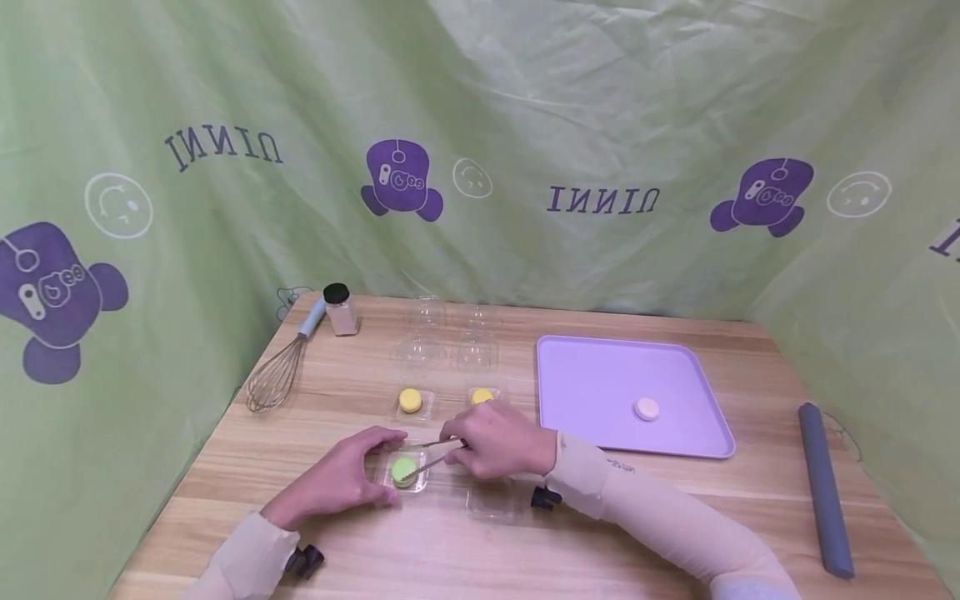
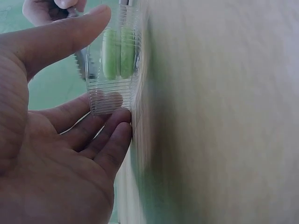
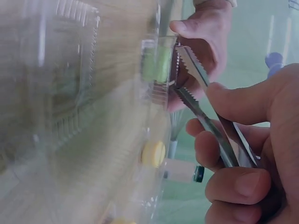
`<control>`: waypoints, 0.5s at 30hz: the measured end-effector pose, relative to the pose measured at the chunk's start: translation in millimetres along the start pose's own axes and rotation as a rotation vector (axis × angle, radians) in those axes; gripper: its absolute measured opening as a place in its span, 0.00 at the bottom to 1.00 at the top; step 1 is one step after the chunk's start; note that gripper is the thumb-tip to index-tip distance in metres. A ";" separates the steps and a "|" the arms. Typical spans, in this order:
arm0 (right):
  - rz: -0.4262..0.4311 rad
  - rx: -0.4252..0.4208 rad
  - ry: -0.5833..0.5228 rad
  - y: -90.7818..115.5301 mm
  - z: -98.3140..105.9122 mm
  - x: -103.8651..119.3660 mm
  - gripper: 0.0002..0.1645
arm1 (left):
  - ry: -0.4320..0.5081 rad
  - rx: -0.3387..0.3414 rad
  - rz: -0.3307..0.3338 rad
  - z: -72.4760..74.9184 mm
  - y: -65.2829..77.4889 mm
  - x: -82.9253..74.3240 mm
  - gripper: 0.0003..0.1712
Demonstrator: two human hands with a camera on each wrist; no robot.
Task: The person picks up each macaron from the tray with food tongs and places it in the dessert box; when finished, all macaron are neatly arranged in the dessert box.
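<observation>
A green macaron (image 1: 403, 472) sits inside a small clear plastic box (image 1: 417, 483) near the table's front. My left hand (image 1: 347, 473) holds this box, its thumb and fingers at opposite sides. In the left wrist view, fingertips (image 2: 122, 133) lie against the ribbed wall. My right hand (image 1: 501, 440) grips metal tongs (image 3: 205, 116) with serrated tips. Those tips are spread apart right at the box's rim, by the macaron. Two yellow macarons (image 1: 410, 400) lie farther back on clear bases; my right hand partly covers one.
Another clear base (image 1: 491, 502) lies under my right forearm's side. Several clear lids (image 1: 420, 350) stand at the back. A purple tray (image 1: 600, 375) bears a pink macaron (image 1: 647, 408). A whisk (image 1: 279, 372) and black-capped jar (image 1: 342, 312) lie left, a grey rolling pin (image 1: 826, 492) right.
</observation>
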State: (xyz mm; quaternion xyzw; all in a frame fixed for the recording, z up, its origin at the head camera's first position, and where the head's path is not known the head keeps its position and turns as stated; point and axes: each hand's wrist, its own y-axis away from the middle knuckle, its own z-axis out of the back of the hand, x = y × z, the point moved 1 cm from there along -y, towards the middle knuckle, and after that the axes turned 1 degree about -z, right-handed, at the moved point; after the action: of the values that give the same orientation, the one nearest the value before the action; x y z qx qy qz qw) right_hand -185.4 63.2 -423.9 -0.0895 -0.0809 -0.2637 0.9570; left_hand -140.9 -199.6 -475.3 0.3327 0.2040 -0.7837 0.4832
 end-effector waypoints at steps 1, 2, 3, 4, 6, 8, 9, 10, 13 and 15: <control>0.004 -0.016 -0.009 0.7 1.8 -0.8 0.14 | -0.002 0.000 -0.001 0.2 0.3 0.1 0.51; 0.008 -0.037 -0.012 1.3 3.1 -2.1 0.14 | -0.003 -0.002 -0.005 0.4 0.5 0.3 0.51; 0.013 -0.059 -0.020 1.9 4.7 -3.3 0.14 | -0.003 -0.001 -0.009 0.6 0.6 0.3 0.51; 0.019 -0.084 -0.028 2.6 6.7 -4.6 0.15 | -0.004 0.001 -0.013 0.7 0.9 0.1 0.52; 0.029 -0.140 -0.041 4.2 10.8 -7.7 0.14 | -0.012 0.008 -0.018 1.5 1.0 -0.7 0.53; 0.030 -0.195 -0.055 6.0 15.4 -11.9 0.13 | -0.020 0.010 -0.021 3.1 0.7 -1.9 0.54; 0.030 -0.222 -0.066 7.3 18.4 -14.2 0.13 | -0.031 0.008 -0.023 4.3 0.4 -2.9 0.55; 0.026 -0.246 -0.076 8.8 21.7 -16.6 0.13 | -0.040 0.003 -0.025 5.8 -0.3 -4.1 0.56; -0.005 -0.319 -0.093 14.1 32.4 -25.9 0.13 | -0.054 -0.042 -0.031 11.4 -3.7 -9.0 0.57; -0.034 -0.366 -0.096 18.8 40.4 -33.3 0.13 | -0.054 -0.082 -0.035 15.9 -7.2 -14.6 0.57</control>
State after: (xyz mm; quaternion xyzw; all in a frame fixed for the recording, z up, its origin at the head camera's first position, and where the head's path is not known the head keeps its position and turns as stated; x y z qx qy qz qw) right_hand -208.2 104.1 -393.8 -0.2731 -0.0786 -0.2857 0.9152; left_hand -147.9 -197.5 -453.8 0.2879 0.2285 -0.7918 0.4879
